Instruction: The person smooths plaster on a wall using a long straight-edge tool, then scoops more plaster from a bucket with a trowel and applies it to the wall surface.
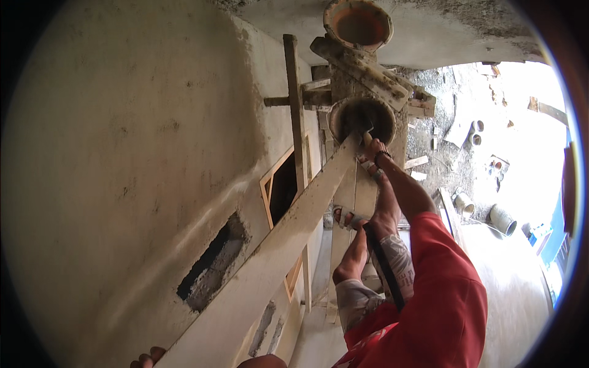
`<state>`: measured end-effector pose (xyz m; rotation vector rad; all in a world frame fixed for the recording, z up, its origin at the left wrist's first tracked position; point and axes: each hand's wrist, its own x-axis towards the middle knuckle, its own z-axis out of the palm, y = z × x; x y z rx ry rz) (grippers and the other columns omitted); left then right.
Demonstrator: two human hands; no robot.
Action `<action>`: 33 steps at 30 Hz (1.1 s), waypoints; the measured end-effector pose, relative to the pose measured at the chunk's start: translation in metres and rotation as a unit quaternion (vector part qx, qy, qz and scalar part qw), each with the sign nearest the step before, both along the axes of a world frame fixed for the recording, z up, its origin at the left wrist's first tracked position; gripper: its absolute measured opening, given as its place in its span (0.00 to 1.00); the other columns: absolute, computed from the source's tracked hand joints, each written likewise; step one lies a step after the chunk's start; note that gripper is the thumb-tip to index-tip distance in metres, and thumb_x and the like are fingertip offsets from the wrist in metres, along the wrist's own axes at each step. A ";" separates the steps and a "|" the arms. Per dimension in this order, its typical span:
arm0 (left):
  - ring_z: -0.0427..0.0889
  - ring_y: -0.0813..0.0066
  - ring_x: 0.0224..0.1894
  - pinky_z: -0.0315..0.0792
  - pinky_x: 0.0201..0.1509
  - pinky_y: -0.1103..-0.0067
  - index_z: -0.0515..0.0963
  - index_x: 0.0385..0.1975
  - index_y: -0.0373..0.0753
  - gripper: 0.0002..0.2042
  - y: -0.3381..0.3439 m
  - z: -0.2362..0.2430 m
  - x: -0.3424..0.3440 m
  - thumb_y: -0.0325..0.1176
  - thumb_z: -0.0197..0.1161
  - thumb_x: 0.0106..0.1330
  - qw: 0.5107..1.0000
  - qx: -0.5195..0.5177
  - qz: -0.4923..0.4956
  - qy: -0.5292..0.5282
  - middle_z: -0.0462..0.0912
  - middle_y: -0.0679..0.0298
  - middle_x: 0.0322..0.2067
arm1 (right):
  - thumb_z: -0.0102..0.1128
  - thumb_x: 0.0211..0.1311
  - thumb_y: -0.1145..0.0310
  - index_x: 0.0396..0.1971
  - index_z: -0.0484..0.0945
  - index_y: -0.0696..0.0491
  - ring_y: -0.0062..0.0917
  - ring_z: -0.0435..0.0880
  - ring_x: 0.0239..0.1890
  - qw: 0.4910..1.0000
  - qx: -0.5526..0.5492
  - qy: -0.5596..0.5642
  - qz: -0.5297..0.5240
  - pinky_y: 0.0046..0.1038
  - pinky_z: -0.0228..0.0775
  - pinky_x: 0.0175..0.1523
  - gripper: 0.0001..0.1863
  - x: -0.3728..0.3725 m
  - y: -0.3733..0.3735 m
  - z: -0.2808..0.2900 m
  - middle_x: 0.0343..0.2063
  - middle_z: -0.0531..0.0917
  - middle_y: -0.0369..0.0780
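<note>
My right hand (375, 148), with a dark bracelet at the wrist, is closed round the light handle of a trowel (367, 136). The trowel reaches into a round mortar tub (336, 120) whose inside is dark, so its blade is hard to make out. A long pale board (270, 245) slants from the lower left up to the rim of this tub. At its lower end the fingers of my left hand (148, 357) curl round the board's edge; the rest of that hand is out of the picture.
I stand in sandals on narrow scaffold planks (345, 190). A second tub (358, 24) sits farther along, beyond loose timber (368, 73). On the left rises a plastered wall (135, 135) with a rectangular hole (211, 264). Far below right are buckets (503, 219) and rubble.
</note>
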<state>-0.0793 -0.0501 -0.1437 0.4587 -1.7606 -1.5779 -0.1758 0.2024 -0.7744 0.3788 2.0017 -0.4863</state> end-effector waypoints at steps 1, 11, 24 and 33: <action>0.65 0.45 0.55 0.56 0.60 0.50 0.67 0.53 0.38 0.28 0.006 -0.003 -0.005 0.36 0.66 0.51 1.000 0.003 -0.004 0.023 0.71 0.49 0.51 | 0.68 0.45 0.61 0.47 0.73 0.59 0.40 0.78 0.51 0.999 0.012 0.012 -0.033 0.36 0.71 0.54 0.28 0.005 0.002 0.014 0.45 0.80 0.51; 0.66 0.50 0.56 0.61 0.61 0.60 0.55 0.61 0.38 0.32 0.042 -0.002 0.018 0.36 0.57 0.57 0.999 -0.031 -0.043 0.001 0.68 0.52 0.52 | 0.61 0.53 0.65 0.41 0.69 0.56 0.41 0.80 0.30 0.948 -0.215 0.213 -0.099 0.39 0.71 0.33 0.18 0.085 0.075 0.243 0.25 0.77 0.47; 0.71 0.55 0.48 0.68 0.53 0.63 0.57 0.53 0.33 0.27 0.060 0.033 -0.010 0.42 0.53 0.59 0.994 -0.106 -0.015 0.022 0.67 0.52 0.46 | 0.58 0.53 0.61 0.41 0.63 0.53 0.49 0.79 0.26 0.957 -0.226 0.169 0.059 0.48 0.68 0.30 0.20 0.123 0.012 0.321 0.19 0.78 0.50; 0.62 0.46 0.58 0.53 0.60 0.49 0.64 0.55 0.37 0.31 0.028 0.112 0.025 0.35 0.66 0.49 0.926 -0.309 0.185 -0.113 0.70 0.52 0.53 | 0.57 0.52 0.58 0.50 0.68 0.54 0.45 0.80 0.44 0.993 -0.079 0.073 0.038 0.43 0.71 0.49 0.25 0.088 -0.013 0.097 0.38 0.80 0.55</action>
